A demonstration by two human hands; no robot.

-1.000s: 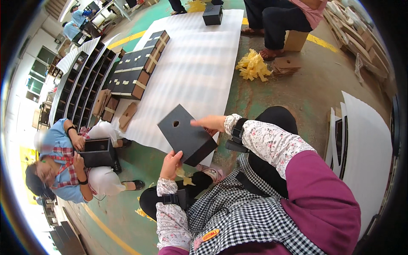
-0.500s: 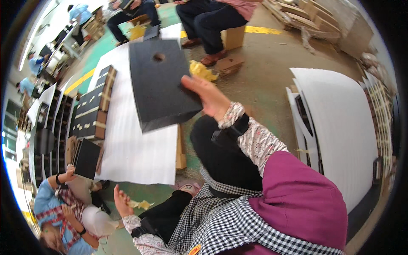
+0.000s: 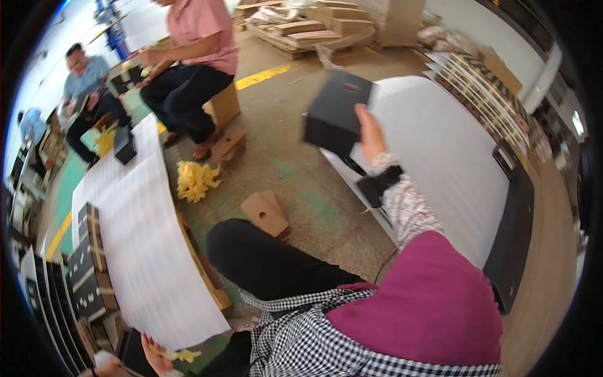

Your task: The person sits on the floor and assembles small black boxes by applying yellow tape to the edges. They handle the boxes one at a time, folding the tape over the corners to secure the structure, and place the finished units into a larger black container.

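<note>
Black box (image 3: 336,116), a flat-sided carton with a round hole in its top face, hangs in the air at about one o'clock from the person's lap, carried over the concrete floor (image 3: 295,182) toward the big white sheet (image 3: 440,157) spread at two o'clock. The right hand (image 3: 370,135) has its grip closed on the box's near right edge, fingers wrapped behind it, arm stretched out. By my reading the step in hand is a carry: the box is lifted and on its way to that sheet, not yet set down. The next move calls for lowering it flat onto bare sheet, clear of the black stack (image 3: 512,251) at three o'clock.

At nine o'clock lies a second long white sheet (image 3: 144,251), with rows of dark boxes (image 3: 88,276) along its far side. A brown cardboard piece (image 3: 267,213) sits at eleven o'clock, yellow scraps (image 3: 195,181) beyond it. The left hand (image 3: 154,352) rests low at seven o'clock, palm up and slack, with a yellow scrap (image 3: 179,355) beside it; whether it touches the scrap I cannot tell.
</note>
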